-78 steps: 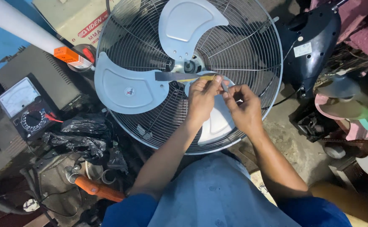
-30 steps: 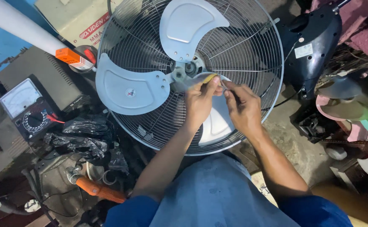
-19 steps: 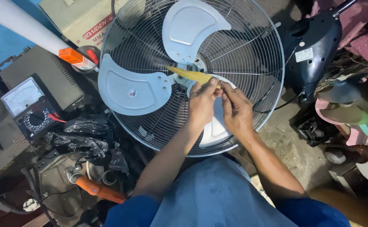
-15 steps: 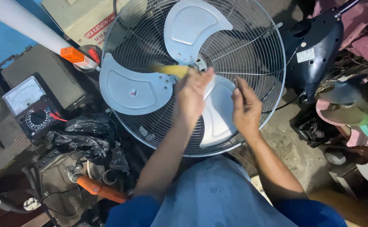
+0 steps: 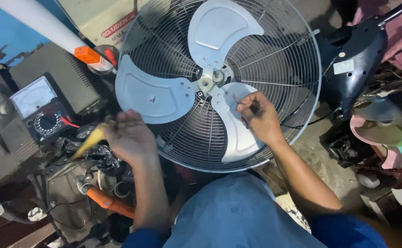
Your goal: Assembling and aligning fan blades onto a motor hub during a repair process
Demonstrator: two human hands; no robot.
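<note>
A round wire fan guard [image 5: 297, 41] lies in front of me with a three-bladed metal fan blade [image 5: 155, 94] on its hub [image 5: 214, 79]. My left hand [image 5: 129, 135] is off to the left of the guard, blurred, gripping a yellow-handled tool [image 5: 87, 143] that points down-left over the cluttered bench. My right hand [image 5: 258, 115] rests over the lower blade, fingers pinched on a thin wire [image 5: 236, 99] near the hub.
An analog multimeter [image 5: 42, 110] sits at left beside a dark metal box [image 5: 54, 73]. A white tube [image 5: 35, 20] crosses the top left. An orange-handled tool [image 5: 106, 202] lies at lower left. A dark fan base [image 5: 354, 59] and assorted parts crowd the right.
My left hand has swung away from the fan hub to the left, carrying the yellow-handled tool over the bench. My right hand stays near the hub on the lower blade.
</note>
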